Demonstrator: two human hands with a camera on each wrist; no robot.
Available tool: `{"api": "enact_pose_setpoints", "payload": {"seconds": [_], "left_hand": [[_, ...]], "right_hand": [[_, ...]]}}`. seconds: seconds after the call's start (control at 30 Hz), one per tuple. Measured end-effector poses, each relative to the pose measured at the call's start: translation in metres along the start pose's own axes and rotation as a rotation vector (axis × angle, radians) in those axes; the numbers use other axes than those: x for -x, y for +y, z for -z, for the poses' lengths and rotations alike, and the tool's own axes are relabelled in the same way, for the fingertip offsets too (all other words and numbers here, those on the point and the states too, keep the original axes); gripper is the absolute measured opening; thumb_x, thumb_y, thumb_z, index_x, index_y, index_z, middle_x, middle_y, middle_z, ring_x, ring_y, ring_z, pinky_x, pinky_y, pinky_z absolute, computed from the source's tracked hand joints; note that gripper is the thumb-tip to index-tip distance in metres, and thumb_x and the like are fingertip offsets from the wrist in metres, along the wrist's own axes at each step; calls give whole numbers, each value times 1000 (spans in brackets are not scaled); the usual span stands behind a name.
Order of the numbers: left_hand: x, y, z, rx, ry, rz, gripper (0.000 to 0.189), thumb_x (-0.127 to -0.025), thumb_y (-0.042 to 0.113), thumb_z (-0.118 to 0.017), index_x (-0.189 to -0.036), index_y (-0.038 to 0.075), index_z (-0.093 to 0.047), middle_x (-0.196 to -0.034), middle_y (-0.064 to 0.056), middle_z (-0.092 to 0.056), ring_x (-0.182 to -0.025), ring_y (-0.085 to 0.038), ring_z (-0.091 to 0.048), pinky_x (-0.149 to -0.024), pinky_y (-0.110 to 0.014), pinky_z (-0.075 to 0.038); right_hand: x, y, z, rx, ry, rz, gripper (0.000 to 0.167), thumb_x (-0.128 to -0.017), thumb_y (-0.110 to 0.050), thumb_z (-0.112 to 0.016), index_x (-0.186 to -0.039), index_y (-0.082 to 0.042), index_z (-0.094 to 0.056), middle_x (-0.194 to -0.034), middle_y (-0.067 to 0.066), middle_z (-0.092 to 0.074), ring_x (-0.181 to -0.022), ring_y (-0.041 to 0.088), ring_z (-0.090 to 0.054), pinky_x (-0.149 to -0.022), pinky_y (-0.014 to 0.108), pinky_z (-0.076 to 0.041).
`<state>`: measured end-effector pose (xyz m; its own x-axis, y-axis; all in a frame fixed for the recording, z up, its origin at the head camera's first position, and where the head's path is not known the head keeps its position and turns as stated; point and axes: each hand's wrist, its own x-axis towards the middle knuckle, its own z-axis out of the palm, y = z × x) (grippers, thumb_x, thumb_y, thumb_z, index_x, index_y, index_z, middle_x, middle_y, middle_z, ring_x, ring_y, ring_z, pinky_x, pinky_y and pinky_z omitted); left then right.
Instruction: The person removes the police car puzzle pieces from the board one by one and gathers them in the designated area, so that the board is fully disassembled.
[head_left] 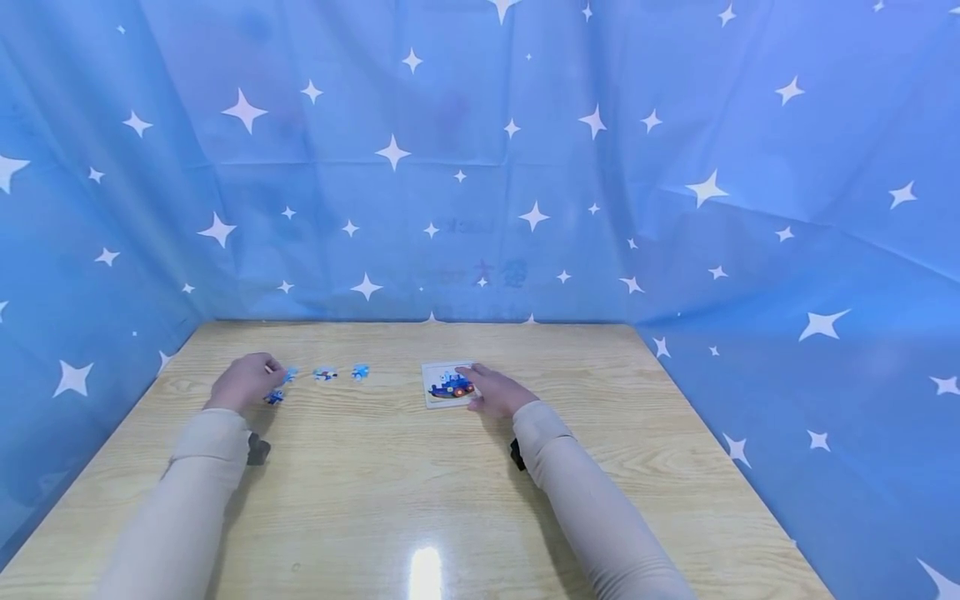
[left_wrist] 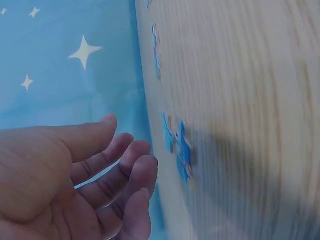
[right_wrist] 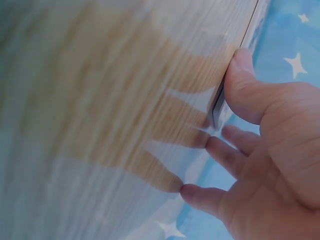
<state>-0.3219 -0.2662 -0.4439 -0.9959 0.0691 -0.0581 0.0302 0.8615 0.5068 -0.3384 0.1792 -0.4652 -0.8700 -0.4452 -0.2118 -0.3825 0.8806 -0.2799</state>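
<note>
"Four jigsaw pieces [head_left: 325, 375]: where from the left hand [head_left: 244, 382]?"

"Three to four o'clock, the nearest just beside its empty, loosely bent fingers [left_wrist: 143, 172]."

"And the right hand [head_left: 501, 393]?"

"Spread, its thumb [right_wrist: 245, 77] seemingly only touching the vehicle picture board [head_left: 444, 387], which lies at nine o'clock."

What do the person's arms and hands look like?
The left sleeve and right sleeve are long, pale and plain. The left hand and right hand wear no gloves. A small black block shows by the left sleeve's end, another black block by the right's.
</note>
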Motion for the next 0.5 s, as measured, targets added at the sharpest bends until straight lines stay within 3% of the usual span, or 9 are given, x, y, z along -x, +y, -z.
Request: {"api": "enact_pose_setpoints", "payload": {"seconds": [0.3, 0.5], "left_hand": [[-7, 15, -15, 41, -41, -58, 29, -104, 24, -53, -116, -1, -64, -98, -14, -69, -75, -21, -63, -68, -40, -49], [-13, 29, -22, 64, -56, -101, 28, -104, 24, -55, -115, 0, -64, -101, -15, -70, -80, -22, -65, -71, -41, -50]], "right_hand": [[-4, -2, 0, 82, -7, -59, 80, -101, -33, -63, -163, -10, -18, -168, 11, -18, -154, 28, -19, -123, 41, -20], [-6, -2, 2, 110, 15, -59, 80, -99, -36, -66, -160, -5, -25, -165, 13, -27, -152, 29, -23, -122, 40, -22]]}}
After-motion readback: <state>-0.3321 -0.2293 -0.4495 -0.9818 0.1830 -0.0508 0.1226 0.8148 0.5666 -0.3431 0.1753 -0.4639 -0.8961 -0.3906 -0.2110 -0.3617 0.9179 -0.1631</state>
